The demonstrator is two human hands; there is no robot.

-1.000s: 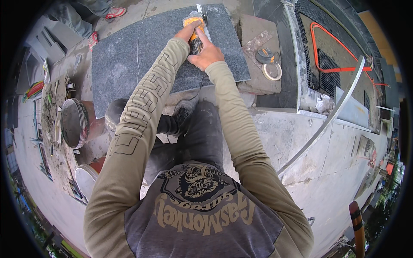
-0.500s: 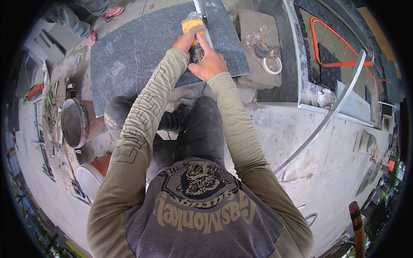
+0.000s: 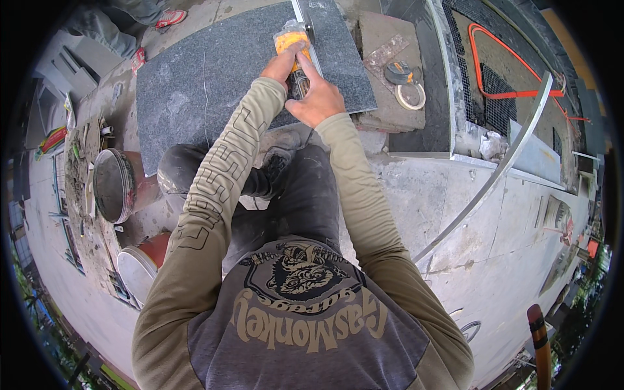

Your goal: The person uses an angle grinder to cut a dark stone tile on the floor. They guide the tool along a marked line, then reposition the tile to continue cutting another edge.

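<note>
A yellow and black angle grinder rests over a large dark grey stone slab. My left hand is closed around the grinder's body from its left side. Lower down, my right hand wraps the black rear part, thumb and fingers on either side. A narrow metal straightedge lies along the slab, passing close to the grinder's right side. The grinder's disc shows edge-on beside the straightedge; whether it touches the stone I cannot tell. A pale line runs across the slab to the left of my hands.
Right of the slab, a black tape roll and a cream tape roll lie on a dusty board. Buckets stand at left. A long curved-looking metal strip crosses the right side. Another person's legs show at far left.
Very little differs. Both my hands keep their hold on the grinder, and my wrists sit slightly nearer to me.
</note>
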